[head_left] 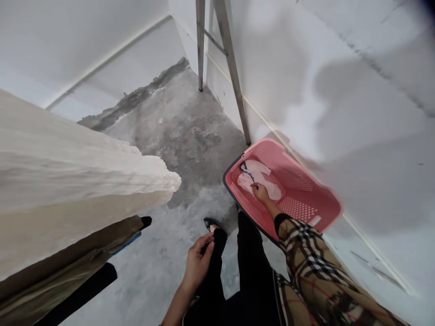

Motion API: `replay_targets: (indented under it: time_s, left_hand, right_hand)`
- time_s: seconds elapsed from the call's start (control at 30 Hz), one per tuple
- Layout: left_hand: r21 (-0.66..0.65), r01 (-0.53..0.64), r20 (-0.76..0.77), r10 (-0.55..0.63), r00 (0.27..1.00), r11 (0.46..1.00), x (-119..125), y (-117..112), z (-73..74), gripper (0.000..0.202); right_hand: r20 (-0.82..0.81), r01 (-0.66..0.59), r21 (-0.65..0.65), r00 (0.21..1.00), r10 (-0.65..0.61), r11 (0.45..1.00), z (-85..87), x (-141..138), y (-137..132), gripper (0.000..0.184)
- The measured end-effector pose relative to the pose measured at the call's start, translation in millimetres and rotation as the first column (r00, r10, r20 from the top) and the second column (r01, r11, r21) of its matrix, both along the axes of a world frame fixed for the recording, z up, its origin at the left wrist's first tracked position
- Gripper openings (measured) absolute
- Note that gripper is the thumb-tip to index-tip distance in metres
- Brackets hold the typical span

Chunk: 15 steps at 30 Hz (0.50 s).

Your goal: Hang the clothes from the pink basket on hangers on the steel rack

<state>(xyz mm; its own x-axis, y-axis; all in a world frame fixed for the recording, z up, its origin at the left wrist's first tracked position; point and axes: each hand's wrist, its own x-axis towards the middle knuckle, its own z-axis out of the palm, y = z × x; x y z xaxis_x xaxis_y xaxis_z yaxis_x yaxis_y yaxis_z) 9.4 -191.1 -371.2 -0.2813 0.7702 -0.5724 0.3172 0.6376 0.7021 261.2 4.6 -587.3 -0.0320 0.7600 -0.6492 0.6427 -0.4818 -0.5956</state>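
A pink laundry basket (326, 199) with a dark rim stands at the right, against the wall. My right hand (261, 192) reaches down into it. Its fingers are closed at a thin dark strip, which runs along a pale pink garment (260, 172) at the basket's bottom. Whether this strip is trim or a separate piece, I cannot tell. In front of my thigh, my left hand (200, 258) is loosely closed, thumb near the fingertips, and nothing shows in it.
White cloth (84, 167) hangs at the left, above dark and olive hanging clothes (78, 267). Metal ladder-like legs (234, 77) stand by the wall behind the basket. The concrete floor (176, 122) is rough along the far wall. My feet are beside the basket.
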Motion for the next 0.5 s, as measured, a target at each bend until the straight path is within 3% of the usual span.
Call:
replay_targets:
  time_s: [0.13,0.27,0.4,0.5]
  left_hand:
    - [0.032,0.015,0.057,-0.017,0.998,0.999,-2,11,23.5,0.035]
    - [0.067,0.033,0.103,-0.04,0.994,0.997,-4,24,45.4,0.038]
    - [0.09,0.045,0.201,-0.063,0.978,0.995,-1,43,77.0,0.043]
    - [0.01,0.006,0.456,-0.01,0.89,1.0,8,64,112.7,0.058]
  right_hand:
    - [-0.188,0.325,0.061,0.932,-0.309,0.944,79.2,16,-2,0.027]
    - [-0.385,0.528,0.016,0.787,-0.482,0.849,179.4,30,-2,0.022]
    - [-0.559,0.58,-0.026,0.666,-0.493,0.814,289.4,34,-1,0.013]
    - [-0.729,0.475,-0.045,0.586,-0.355,0.879,363.7,28,-10,0.005]
